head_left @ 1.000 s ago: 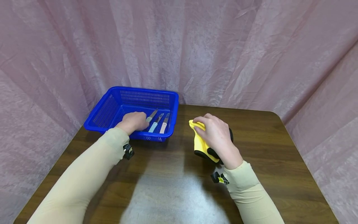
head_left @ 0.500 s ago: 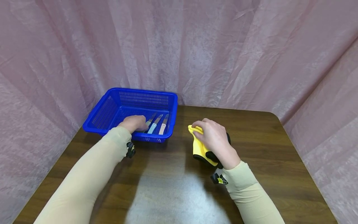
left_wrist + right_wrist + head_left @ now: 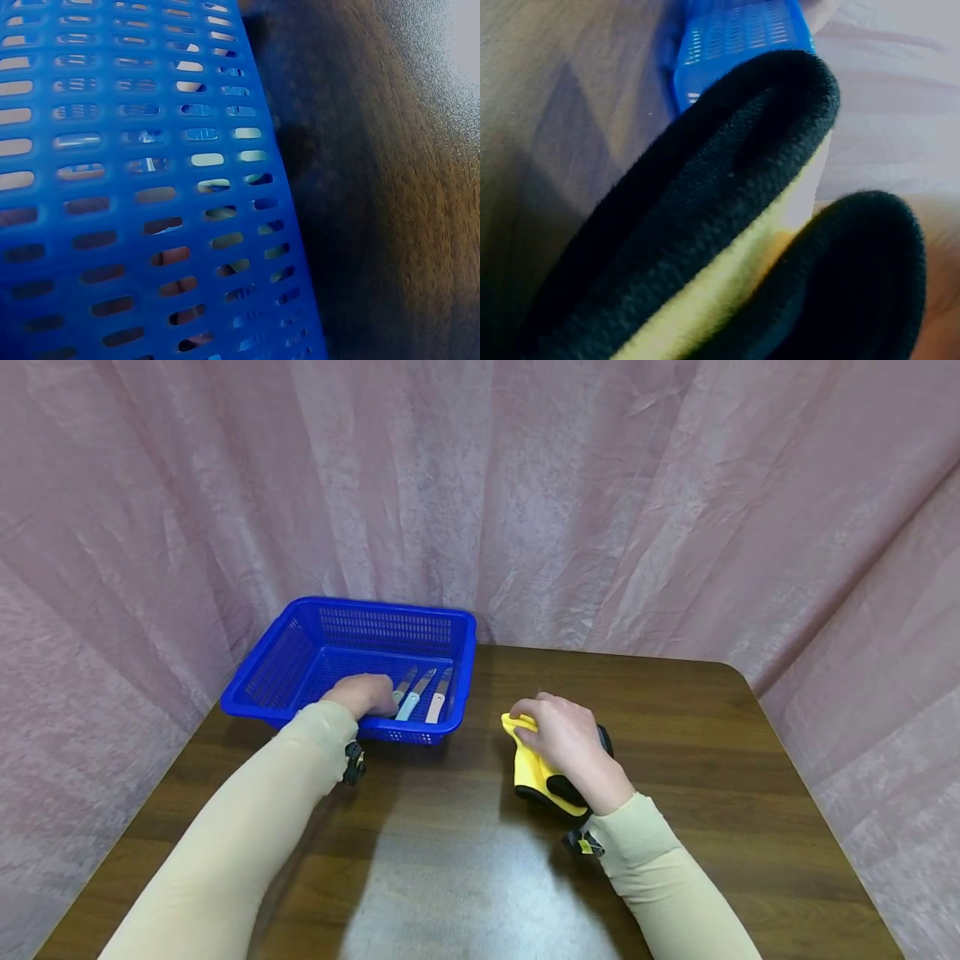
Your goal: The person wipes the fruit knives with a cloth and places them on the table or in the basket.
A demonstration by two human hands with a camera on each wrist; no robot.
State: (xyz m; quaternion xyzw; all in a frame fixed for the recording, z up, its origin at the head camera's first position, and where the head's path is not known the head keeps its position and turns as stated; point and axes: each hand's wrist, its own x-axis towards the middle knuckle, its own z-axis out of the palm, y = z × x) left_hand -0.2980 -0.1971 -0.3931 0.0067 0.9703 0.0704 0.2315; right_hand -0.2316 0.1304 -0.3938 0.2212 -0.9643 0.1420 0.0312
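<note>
In the head view my left hand (image 3: 367, 695) reaches over the near rim into a blue plastic basket (image 3: 348, 603). Its fingers grip the handle of a small green-handled knife (image 3: 406, 680), partly covering it. Beside that lie a light-blue-handled knife (image 3: 409, 703) and a pink-handled knife (image 3: 437, 704), blades pointing away. The left wrist view is mostly the basket's slotted wall (image 3: 150, 195), with bits of fingers and handle showing through. On the right, my right hand (image 3: 567, 732) pinches a folded yellow cloth (image 3: 529, 767) with black edging, whose dark folds (image 3: 727, 172) fill the right wrist view.
The brown wooden table (image 3: 675, 710) carries the basket at its back left. Pink curtains (image 3: 600, 510) hang close behind the table and along its sides. A bright glare patch (image 3: 450, 893) lies on the front of the table.
The green-handled knife has come slightly nearer and lower, in line with the other two, left hand still at its handle. The right hand and cloth have drifted slightly nearer.
</note>
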